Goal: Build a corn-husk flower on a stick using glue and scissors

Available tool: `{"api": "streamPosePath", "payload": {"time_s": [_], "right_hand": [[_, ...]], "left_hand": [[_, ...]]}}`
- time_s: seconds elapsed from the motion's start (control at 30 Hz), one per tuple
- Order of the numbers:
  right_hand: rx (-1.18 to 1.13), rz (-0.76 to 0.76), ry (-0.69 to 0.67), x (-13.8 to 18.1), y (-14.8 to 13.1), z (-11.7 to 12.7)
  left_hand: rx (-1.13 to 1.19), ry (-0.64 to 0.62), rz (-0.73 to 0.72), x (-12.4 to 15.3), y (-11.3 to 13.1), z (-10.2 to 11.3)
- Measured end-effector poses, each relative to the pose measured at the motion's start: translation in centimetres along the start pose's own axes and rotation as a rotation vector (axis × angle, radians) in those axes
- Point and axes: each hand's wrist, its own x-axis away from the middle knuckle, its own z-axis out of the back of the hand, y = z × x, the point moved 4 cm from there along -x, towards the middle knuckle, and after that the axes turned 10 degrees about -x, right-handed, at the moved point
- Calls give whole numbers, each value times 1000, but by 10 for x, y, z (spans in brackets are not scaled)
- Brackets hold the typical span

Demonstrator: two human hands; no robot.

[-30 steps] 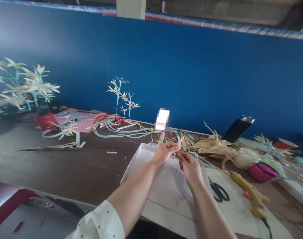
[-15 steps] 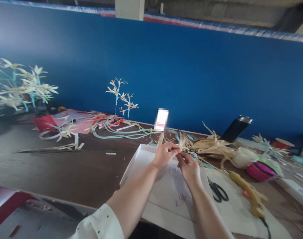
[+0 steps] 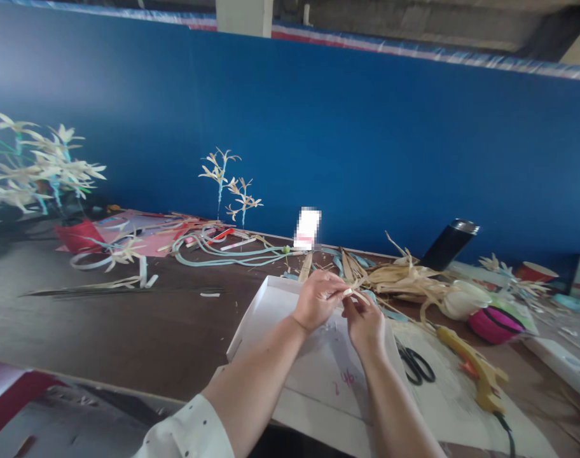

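My left hand (image 3: 320, 300) and my right hand (image 3: 366, 324) meet above a shallow white box lid (image 3: 256, 318). Between their pinched fingertips is a small pale husk flower (image 3: 351, 292), with narrow petals sticking out to the right. Fingers cover its base, so I cannot see how it is fastened. Just behind the hands lies a heap of dry corn husks (image 3: 395, 280). Black-handled scissors (image 3: 418, 367) rest to the right of my right wrist, partly beside the lid's edge.
A yellow glue gun (image 3: 476, 369) lies on a pale sheet at right, near a pink pouch (image 3: 496, 324) and a leaning black flask (image 3: 449, 245). Finished husk flowers (image 3: 46, 162) stand at left. Pale blue tubing (image 3: 223, 261) and a propped phone (image 3: 308, 228) are behind.
My fingers have shifted slightly on the husk flower, and its petals now point to the right rather than upward. The whole view has drifted a little.
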Motion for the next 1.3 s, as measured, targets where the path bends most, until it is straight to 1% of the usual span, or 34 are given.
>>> {"api": "streamPosePath", "payload": {"time_s": [0.1, 0.3, 0.47, 0.6, 0.7, 0.73, 0.8, 0.9, 0.97, 1.1, 1.3], "right_hand": [[-42, 28, 11, 0, 1, 0], [-79, 121, 75, 1, -4, 3], [-46, 143, 65, -1, 2, 4], [-32, 92, 44, 0, 5, 4], [-65, -29, 79, 1, 2, 5], [-112, -76, 95, 2, 1, 5], [-285, -139, 120, 2, 0, 7], [-548, -161, 123, 1, -2, 8], [-612, -166, 123, 0, -2, 9], [-622, -164, 113, 0, 0, 9], [-560, -220, 115, -1, 5, 7]], "left_hand": [[-23, 0, -20, 0, 2, 1], [-51, 22, -74, 0, 4, 1], [-59, 46, -101, 1, 4, 1], [-32, 46, -71, 0, 3, 2], [-13, 47, -8, -2, -1, 2], [-5, 47, 7, -2, -2, 2], [8, 31, 22, -2, -3, 1], [11, -28, 36, -2, -5, -2], [12, -50, 44, -1, -6, -4], [20, -29, 38, -1, -9, -5], [5, 6, -3, 1, -13, -8]]}}
